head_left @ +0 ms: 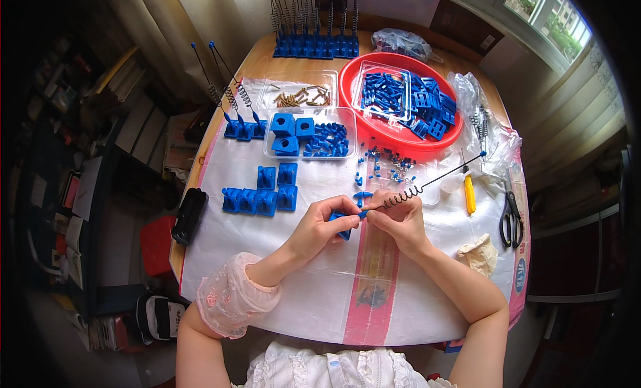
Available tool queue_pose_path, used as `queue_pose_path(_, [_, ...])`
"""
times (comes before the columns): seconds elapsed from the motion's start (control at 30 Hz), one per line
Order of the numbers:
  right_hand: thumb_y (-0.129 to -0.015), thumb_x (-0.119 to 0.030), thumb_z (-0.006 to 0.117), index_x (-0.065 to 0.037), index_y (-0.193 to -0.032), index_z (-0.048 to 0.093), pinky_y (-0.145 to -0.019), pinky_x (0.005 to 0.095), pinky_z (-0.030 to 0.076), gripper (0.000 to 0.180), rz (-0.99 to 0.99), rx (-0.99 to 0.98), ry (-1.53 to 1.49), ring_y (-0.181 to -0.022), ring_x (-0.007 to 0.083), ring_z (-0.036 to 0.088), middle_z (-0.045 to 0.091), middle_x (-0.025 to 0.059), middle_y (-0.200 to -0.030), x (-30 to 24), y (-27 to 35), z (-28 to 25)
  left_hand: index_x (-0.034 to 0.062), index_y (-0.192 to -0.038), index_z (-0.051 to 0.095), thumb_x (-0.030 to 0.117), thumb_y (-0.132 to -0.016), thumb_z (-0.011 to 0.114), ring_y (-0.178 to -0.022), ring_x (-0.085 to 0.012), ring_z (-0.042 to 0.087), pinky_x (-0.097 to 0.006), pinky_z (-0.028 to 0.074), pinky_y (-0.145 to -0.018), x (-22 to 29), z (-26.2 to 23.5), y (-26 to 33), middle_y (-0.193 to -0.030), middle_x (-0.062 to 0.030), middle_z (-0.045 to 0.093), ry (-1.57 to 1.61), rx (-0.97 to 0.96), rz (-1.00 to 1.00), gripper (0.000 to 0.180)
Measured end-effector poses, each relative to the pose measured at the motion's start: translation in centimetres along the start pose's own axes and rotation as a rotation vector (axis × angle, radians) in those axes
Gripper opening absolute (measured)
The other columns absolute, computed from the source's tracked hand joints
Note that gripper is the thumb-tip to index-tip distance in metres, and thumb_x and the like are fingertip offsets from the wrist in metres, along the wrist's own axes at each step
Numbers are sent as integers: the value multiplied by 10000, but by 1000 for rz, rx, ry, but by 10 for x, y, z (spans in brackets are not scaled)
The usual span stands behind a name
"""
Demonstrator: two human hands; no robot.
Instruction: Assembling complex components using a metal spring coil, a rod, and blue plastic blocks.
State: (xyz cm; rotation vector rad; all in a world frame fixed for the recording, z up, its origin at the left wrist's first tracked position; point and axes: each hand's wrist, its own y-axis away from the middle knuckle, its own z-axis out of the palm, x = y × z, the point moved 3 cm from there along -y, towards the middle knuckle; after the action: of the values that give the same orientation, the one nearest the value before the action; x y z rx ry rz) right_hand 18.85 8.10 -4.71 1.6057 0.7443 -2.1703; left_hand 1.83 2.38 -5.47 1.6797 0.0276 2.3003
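Head view: left hand (pixel 319 226) fingers pinch a blue plastic block (pixel 342 218); right hand (pixel 399 221) fingers grip a coiled spring wire (pixel 407 193).

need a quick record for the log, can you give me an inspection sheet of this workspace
surface: wooden table under a white plastic sheet
job's things: small blue block in left hand; coiled spring wire in right hand, its end at the block
clutter: red basin of blue parts, clear tray of blue pieces, brass screws, finished blue bases, yellow screwdriver, scissors, crumpled cloth
grip: both hands pinch shut
cables: nothing seen
surroundings: window, curtains, papers on floor at left
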Motion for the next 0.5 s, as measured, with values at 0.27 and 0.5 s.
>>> queue_pose_path(0.27, [-854, 49, 701, 34, -900, 712, -690, 252, 483, 50, 10, 5, -2, -794, 100, 611, 639, 28, -852, 1, 1, -1, 67, -1002, 633, 132, -908, 664, -869, -48, 559, -179, 425, -669, -1, -2, 0, -938, -6, 623, 37, -16, -50, 118])
queue_pose_path(0.5, [-853, 55, 694, 34, -899, 714, -687, 247, 480, 54, 14, -1, -13, -788, 98, 609, 637, 26, -844, 2, 0, -1, 68, -1007, 633, 135, -907, 667, -874, -48, 562, -183, 431, -686, -1, -1, 1, -941, -9, 627, 29, -8, -56, 125])
